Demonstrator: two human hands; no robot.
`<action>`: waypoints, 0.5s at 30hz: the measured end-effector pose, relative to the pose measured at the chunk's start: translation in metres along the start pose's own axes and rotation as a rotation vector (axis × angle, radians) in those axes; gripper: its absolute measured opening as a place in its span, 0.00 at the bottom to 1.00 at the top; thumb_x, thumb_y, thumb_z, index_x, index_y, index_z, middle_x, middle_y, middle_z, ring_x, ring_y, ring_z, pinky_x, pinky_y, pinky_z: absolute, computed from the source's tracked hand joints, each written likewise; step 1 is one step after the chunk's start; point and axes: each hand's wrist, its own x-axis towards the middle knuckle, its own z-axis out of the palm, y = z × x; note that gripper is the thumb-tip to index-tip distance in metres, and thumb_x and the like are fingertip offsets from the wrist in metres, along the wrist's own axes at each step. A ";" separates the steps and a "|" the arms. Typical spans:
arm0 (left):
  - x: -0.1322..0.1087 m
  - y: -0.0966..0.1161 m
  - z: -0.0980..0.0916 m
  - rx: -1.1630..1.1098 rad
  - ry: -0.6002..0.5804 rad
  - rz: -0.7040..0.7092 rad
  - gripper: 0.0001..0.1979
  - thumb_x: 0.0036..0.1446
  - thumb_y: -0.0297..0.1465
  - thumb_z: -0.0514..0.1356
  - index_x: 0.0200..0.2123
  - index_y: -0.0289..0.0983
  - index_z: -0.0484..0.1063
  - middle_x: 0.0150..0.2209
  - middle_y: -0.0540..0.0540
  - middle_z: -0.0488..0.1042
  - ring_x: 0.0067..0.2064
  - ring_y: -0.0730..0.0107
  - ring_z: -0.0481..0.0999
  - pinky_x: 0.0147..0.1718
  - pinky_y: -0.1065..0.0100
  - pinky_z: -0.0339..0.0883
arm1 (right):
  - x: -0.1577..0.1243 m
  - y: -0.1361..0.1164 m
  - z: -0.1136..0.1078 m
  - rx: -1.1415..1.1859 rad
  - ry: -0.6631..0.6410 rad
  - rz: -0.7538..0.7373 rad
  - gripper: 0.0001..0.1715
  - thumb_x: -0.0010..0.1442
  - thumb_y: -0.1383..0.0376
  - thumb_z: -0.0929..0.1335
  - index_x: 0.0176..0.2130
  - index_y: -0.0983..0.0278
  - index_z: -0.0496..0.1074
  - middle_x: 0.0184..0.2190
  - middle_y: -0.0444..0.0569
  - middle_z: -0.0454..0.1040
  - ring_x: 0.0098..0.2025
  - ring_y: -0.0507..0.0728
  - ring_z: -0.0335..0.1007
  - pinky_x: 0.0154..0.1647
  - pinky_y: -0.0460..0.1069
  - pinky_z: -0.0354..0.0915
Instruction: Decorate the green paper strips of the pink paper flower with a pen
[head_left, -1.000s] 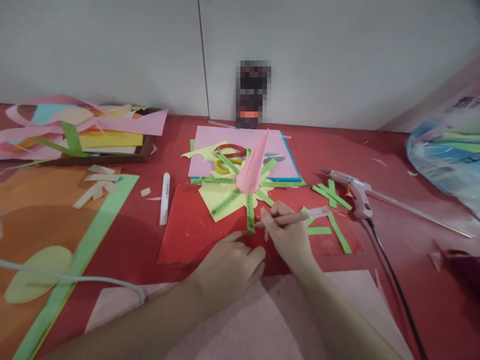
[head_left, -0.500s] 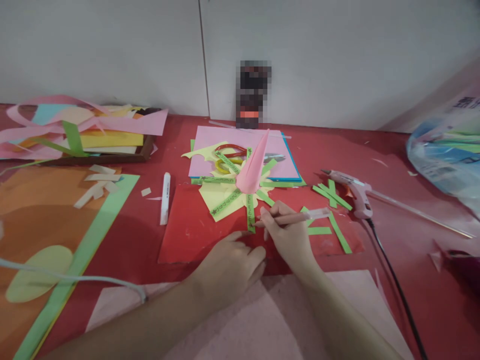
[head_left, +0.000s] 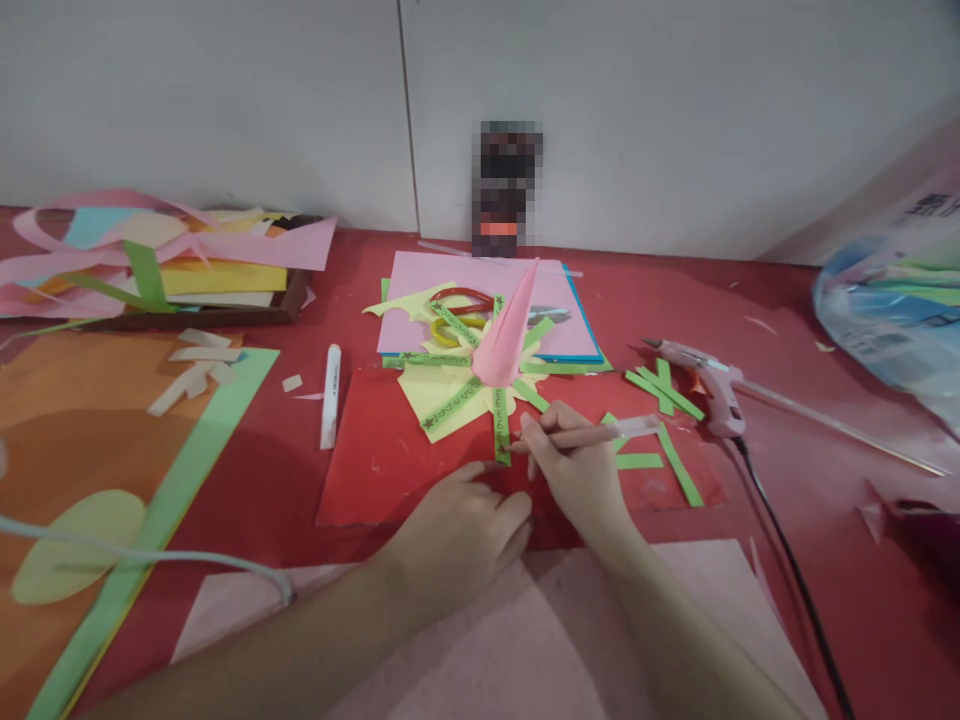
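Note:
A pink paper cone (head_left: pixel 504 335) stands on a yellow paper piece (head_left: pixel 442 400), with green paper strips radiating from its base. Several of these carry dark drawn marks and a star. My right hand (head_left: pixel 577 480) is closed around a pen (head_left: pixel 585 436), whose tip touches the near end of the front green strip (head_left: pixel 502 425), by its star. Beside that same end lies my left hand (head_left: pixel 465 520), index finger stretched to the strip and the other fingers loosely bent, with nothing visible inside. Under all this is a red board (head_left: pixel 390 460).
Scissors (head_left: pixel 461 292) rest on pink paper (head_left: pixel 420 275) behind the cone. Loose green strips (head_left: pixel 664 388) lie right, near a pink glue gun (head_left: pixel 712 385) with a black cord. At left are a white marker (head_left: pixel 330 397) and a box (head_left: pixel 277 300) of paper scraps.

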 end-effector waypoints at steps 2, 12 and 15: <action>0.000 0.000 0.000 0.001 0.002 -0.002 0.12 0.59 0.26 0.49 0.23 0.36 0.63 0.17 0.52 0.66 0.21 0.71 0.66 0.42 0.62 0.64 | 0.000 0.000 0.000 -0.010 0.006 -0.005 0.18 0.58 0.59 0.64 0.21 0.60 0.55 0.11 0.37 0.62 0.17 0.50 0.65 0.25 0.46 0.64; 0.001 0.000 0.000 0.001 0.001 0.003 0.12 0.59 0.26 0.49 0.23 0.37 0.63 0.17 0.53 0.66 0.21 0.72 0.65 0.42 0.63 0.64 | 0.000 0.000 0.001 -0.013 0.019 -0.009 0.18 0.57 0.60 0.64 0.20 0.60 0.54 0.10 0.37 0.61 0.19 0.52 0.68 0.26 0.46 0.65; 0.000 0.000 0.000 0.004 0.001 0.001 0.13 0.59 0.26 0.48 0.23 0.37 0.63 0.17 0.53 0.66 0.21 0.72 0.65 0.42 0.62 0.64 | 0.000 0.000 0.001 -0.007 0.041 -0.007 0.19 0.57 0.60 0.64 0.20 0.60 0.54 0.09 0.37 0.59 0.20 0.52 0.69 0.26 0.46 0.66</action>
